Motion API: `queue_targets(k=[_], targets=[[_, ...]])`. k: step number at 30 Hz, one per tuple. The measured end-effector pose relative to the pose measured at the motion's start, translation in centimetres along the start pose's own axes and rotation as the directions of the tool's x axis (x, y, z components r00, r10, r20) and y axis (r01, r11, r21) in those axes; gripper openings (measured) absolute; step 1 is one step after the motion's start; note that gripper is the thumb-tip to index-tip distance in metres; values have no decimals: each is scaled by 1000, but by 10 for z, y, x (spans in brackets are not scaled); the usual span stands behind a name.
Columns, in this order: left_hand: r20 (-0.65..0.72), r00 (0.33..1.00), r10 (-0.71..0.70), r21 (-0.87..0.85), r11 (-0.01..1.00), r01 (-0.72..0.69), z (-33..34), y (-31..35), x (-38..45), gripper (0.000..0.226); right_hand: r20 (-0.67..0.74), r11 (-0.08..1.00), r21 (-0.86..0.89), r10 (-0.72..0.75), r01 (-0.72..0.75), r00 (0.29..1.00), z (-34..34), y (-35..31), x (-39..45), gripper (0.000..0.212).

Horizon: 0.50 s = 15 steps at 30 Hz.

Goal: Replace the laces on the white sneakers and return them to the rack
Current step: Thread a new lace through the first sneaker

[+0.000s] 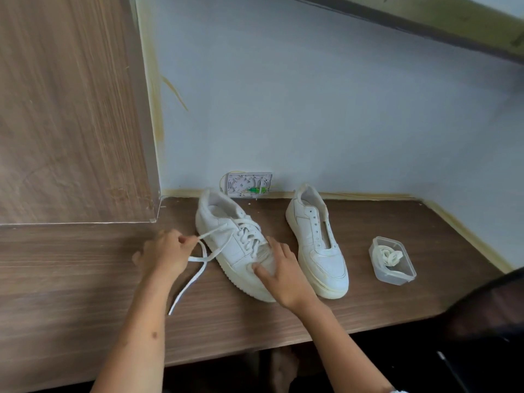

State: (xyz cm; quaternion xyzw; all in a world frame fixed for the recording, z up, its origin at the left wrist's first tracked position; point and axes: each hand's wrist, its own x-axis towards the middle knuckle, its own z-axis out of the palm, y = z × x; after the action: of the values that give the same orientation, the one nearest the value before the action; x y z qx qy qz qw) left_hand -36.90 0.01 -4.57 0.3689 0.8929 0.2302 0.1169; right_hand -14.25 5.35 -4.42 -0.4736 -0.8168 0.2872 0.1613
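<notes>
Two white sneakers stand on a wooden desk [85, 279]. The left sneaker [226, 239] is laced, toe toward me. My left hand [164, 253] pinches its white lace [198, 259] just left of the shoe; the loose ends cross and one trails down the desk. My right hand [280, 273] holds the left sneaker's toe, thumb on top. The right sneaker [320, 245] has empty eyelets and no lace. A clear plastic tub [394, 276] to its right holds a coiled white lace [390, 256].
A wooden cabinet side [71, 109] rises at the left. A pale wall [312, 95] backs the desk, with a small open junction box [246, 184] at its foot. The desk's front edge runs below my forearms; a dark object [490, 307] sits at the right.
</notes>
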Motion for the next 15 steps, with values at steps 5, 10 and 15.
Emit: queue_targets(k=[5, 10, 15], targets=[[-235, 931, 279, -132, 940, -314, 8, 11, -3, 16, -85, 977, -206, -80, 61, 993, 4, -1, 5, 83], [-331, 823, 461, -81, 855, -512, 15, 32, -8, 19, -132, 937, -338, -144, 92, 981, 15, 0, 7, 101], [-368, 867, 335, -38, 927, -374, 7, 25, -7, 17, -135, 934, -343, -151, 97, 979, 16, 2, 8, 98]])
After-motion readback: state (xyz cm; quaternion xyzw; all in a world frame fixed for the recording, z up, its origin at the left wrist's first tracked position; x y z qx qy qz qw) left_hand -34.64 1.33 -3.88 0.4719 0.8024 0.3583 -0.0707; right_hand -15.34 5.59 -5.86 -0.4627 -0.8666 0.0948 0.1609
